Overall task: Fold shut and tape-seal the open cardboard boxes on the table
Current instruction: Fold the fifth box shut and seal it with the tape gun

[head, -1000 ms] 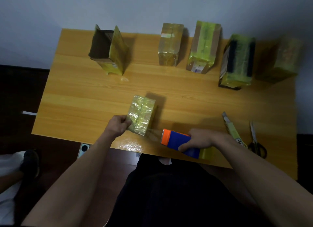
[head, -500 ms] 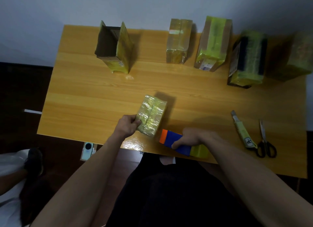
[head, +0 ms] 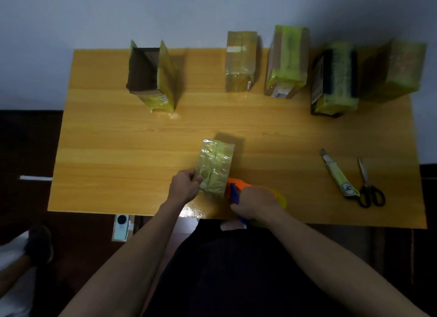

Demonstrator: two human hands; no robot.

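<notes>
A small box wrapped in yellowish tape (head: 215,165) lies near the front edge of the wooden table (head: 118,151). My left hand (head: 185,186) grips its near left corner. My right hand (head: 254,202) holds a blue and orange tape dispenser (head: 235,189), whose orange end touches the box's near right corner. An open cardboard box (head: 151,76) stands at the back left with its flaps up. Several taped boxes line the back edge, among them a tall one (head: 240,61), a green-taped one (head: 287,61) and a dark-striped one (head: 335,77).
A utility knife (head: 337,174) and black-handled scissors (head: 369,186) lie at the front right. A further taped box (head: 397,70) sits at the back right corner. A phone-like device (head: 121,226) lies on the floor below the table's front edge.
My right hand has brought the tape dispenser leftward, up against the small box. My left hand keeps its grip on the box.
</notes>
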